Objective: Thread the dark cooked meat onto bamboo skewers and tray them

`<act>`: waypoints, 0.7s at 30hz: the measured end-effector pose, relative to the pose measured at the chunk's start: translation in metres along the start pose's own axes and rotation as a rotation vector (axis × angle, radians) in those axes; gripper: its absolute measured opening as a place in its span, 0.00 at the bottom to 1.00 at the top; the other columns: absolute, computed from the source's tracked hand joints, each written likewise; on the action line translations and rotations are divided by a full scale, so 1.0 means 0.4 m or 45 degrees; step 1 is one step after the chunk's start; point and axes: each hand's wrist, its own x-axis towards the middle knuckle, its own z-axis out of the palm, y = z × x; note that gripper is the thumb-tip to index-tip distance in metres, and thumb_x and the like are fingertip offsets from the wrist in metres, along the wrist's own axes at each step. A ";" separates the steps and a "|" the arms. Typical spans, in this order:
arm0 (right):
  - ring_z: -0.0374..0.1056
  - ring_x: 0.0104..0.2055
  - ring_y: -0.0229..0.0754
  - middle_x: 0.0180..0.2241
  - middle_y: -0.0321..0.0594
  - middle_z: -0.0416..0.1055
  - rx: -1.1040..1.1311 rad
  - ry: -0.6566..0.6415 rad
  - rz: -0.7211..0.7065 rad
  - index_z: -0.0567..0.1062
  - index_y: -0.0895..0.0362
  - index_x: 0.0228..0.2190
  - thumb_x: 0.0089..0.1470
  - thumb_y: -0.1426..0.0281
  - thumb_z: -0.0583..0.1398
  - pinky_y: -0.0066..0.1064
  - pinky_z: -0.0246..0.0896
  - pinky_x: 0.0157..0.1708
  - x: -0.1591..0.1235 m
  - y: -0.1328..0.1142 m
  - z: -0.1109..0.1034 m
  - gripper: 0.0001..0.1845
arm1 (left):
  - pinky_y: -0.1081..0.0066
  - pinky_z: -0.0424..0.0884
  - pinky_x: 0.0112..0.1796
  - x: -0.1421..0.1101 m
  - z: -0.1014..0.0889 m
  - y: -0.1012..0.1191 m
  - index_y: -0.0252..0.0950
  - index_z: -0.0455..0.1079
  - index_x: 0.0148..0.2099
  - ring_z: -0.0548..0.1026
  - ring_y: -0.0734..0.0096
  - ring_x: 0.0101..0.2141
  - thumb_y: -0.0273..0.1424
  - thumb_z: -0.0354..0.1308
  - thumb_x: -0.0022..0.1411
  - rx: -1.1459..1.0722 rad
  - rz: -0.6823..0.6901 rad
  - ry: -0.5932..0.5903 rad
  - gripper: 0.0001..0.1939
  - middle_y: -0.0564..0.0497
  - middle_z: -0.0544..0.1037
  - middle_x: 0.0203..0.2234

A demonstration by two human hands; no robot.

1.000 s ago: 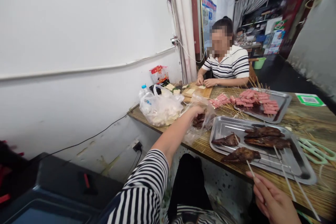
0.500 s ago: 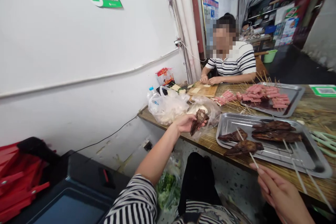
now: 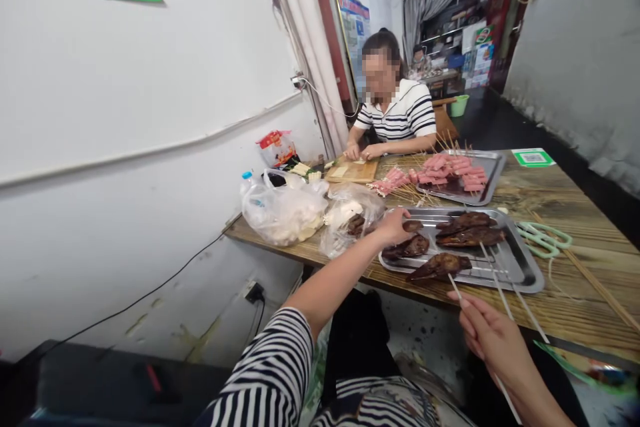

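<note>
My left hand reaches over the left rim of the near metal tray. Its fingers curl around one end of a dark brown glazed meat piece, and the palm side is hidden. My right hand pinches a thin pale skewer in front of the table edge. On the tip of that skewer is another dark meat piece, over the tray's front rim. Behind it a loose dark piece lies in the tray. Skewered dark pieces rest at the right, their sticks pointing toward me.
Clear plastic bags stand on the wooden table at left. Pink skewers fill a far tray. Green scissors and loose sticks lie right. Across the table a person works at a cutting board.
My left hand has carried its dark meat piece rightward from beside the plastic bag to the tray. My right hand still holds the loaded skewer. The view has turned right.
</note>
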 end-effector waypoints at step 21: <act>0.45 0.11 0.26 0.14 0.23 0.54 0.002 -0.063 0.006 0.71 0.62 0.47 0.47 0.49 0.62 0.23 0.34 0.13 0.038 0.023 0.005 0.34 | 0.78 0.66 0.28 0.039 -0.012 -0.046 0.32 0.71 0.32 0.71 0.81 0.26 0.18 0.70 0.43 -0.977 -0.581 -0.477 0.14 0.56 0.73 0.23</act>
